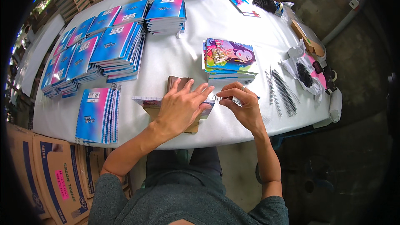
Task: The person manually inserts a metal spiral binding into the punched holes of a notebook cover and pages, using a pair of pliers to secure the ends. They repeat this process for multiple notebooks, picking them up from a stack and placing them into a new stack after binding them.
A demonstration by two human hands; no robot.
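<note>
My left hand (179, 107) lies over a notebook (146, 99) that stands on its edge near the table's front. Its fingers reach across to a brown block (177, 81) behind, and the thumb is on the near side, so the hand grips the notebook. At the notebook's right end my right hand (246, 107) pinches a thin wire spiral coil (236, 101) between thumb and fingers. The coil's tip is at the notebook's upper edge; whether it passes through the holes is too small to tell. Much of the notebook is hidden under my left hand.
Beyond my hands sits a stack of colourful illustrated covers (231, 56). Loose spiral coils (283, 91) lie right, near crumpled paper with black pieces (305, 75). Stacks of blue-pink notebooks (112, 43) fill the left side; a smaller pile (93, 114) lies nearer. Cartons (58, 171) stand below left.
</note>
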